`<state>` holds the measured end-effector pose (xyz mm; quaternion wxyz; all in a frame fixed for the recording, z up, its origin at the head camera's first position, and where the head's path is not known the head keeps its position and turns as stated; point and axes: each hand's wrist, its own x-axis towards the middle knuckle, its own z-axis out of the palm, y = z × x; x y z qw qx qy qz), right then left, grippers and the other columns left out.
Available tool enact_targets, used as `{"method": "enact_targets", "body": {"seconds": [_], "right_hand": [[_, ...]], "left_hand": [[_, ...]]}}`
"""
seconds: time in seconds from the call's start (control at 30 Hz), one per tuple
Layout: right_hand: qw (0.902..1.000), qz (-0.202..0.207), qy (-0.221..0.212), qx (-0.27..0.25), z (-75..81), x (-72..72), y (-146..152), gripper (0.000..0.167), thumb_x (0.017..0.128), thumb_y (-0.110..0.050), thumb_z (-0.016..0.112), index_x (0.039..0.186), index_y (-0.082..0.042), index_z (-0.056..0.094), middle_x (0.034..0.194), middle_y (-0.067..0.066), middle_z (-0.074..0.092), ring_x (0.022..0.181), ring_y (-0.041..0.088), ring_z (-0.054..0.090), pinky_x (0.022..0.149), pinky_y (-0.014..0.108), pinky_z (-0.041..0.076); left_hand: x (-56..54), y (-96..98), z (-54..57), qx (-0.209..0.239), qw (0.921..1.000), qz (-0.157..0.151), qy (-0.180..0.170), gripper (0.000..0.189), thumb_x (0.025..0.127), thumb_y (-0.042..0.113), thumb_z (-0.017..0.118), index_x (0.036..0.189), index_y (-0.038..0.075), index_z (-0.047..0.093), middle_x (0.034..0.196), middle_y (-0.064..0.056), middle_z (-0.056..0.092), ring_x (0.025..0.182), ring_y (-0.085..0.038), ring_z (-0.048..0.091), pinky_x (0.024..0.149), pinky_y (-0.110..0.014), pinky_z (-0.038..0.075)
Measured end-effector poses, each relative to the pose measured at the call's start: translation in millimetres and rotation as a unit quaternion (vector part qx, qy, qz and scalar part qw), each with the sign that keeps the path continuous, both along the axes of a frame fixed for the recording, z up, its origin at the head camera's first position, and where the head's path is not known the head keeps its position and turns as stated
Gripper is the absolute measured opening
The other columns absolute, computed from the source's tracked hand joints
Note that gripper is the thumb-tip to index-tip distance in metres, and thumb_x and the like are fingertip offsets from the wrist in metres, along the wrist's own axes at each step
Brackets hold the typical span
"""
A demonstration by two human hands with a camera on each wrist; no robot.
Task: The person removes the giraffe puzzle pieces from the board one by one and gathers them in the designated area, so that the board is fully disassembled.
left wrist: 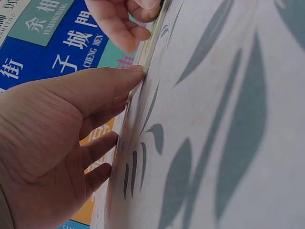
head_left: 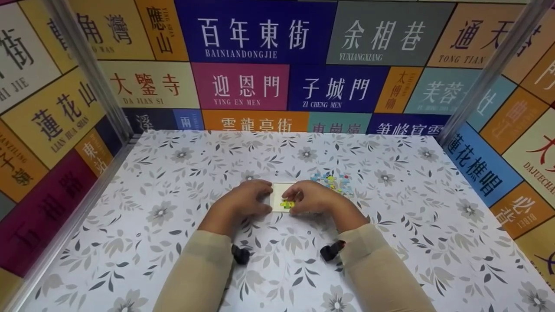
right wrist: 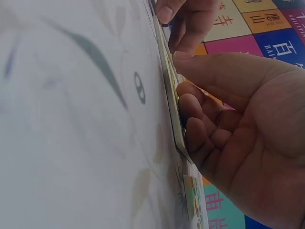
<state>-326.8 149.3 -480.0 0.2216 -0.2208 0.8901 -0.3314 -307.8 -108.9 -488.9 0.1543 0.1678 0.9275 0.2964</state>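
A small cream-white square puzzle tray [head_left: 279, 190] lies on the table, seen edge-on in the right wrist view as a thin board [right wrist: 174, 105]. My left hand [head_left: 245, 199] holds its left side, the thumb at the near corner and the fingers toward the far one. In the left wrist view the left hand [left wrist: 52, 124] has its thumb tip at the tray's edge. Over the tray's right part, my right hand [head_left: 314, 197] pinches a yellow-green jigsaw piece [head_left: 287, 204] with curled fingers and thumb. In the right wrist view the right hand [right wrist: 248, 114] hides the piece.
Several loose blue and yellow jigsaw pieces [head_left: 334, 181] lie just behind and right of the right hand. A white cloth with grey leaves and flowers [head_left: 277, 268] covers the table. Panels with street names [head_left: 243, 86] wall off the back and both sides.
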Motion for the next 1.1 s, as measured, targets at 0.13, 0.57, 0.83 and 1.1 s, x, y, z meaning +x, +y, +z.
{"method": "enact_targets", "body": {"seconds": [0.13, 0.57, 0.83, 1.1], "right_hand": [[0.9999, 0.006, 0.009, 0.003, -0.7, 1.8, 0.6, 0.044, 0.088, -0.017, 0.087, 0.13, -0.018, 0.075, 0.127, -0.002, 0.075, 0.106, 0.017, 0.067, 0.097, 0.041, 0.058], [0.9993, 0.019, 0.028, 0.019, -1.6, 3.4, -0.7, 0.042, 0.089, -0.009, 0.082, 0.13, -0.016, 0.077, 0.105, 0.001, 0.075, 0.083, 0.013, 0.062, 0.074, 0.029, 0.053], [0.9988, 0.022, 0.038, 0.021, -3.0, 3.2, -0.5, 0.036, 0.088, -0.01, 0.083, 0.123, -0.017, 0.077, 0.105, 0.003, 0.072, 0.087, 0.015, 0.061, 0.079, 0.032, 0.051], [0.9991, 0.023, 0.036, 0.004, -2.9, 1.9, -0.1, 0.033, 0.091, -0.005, 0.076, 0.122, -0.016, 0.077, 0.11, 0.003, 0.073, 0.087, 0.015, 0.059, 0.078, 0.031, 0.05]], "left_hand": [[1.2, -0.2, 0.3, 0.006, 1.0, -0.005, 0.007, 0.061, 0.093, 0.03, 0.082, 0.149, 0.019, 0.063, 0.167, 0.007, 0.049, 0.161, -0.024, 0.037, 0.135, -0.048, 0.027], [1.3, -0.7, 0.4, 0.009, 0.9996, -0.015, 0.024, 0.061, 0.093, 0.027, 0.082, 0.149, 0.014, 0.063, 0.166, 0.004, 0.051, 0.16, -0.025, 0.039, 0.134, -0.047, 0.029], [2.3, -2.6, 0.0, 0.016, 0.9991, -0.026, 0.03, 0.06, 0.093, 0.026, 0.082, 0.148, 0.012, 0.063, 0.166, 0.001, 0.051, 0.159, -0.028, 0.04, 0.134, -0.047, 0.029], [3.6, -2.6, 1.3, 0.017, 0.9986, -0.032, 0.04, 0.059, 0.092, 0.026, 0.082, 0.147, 0.011, 0.064, 0.165, -0.001, 0.052, 0.158, -0.028, 0.041, 0.134, -0.047, 0.03]]}}
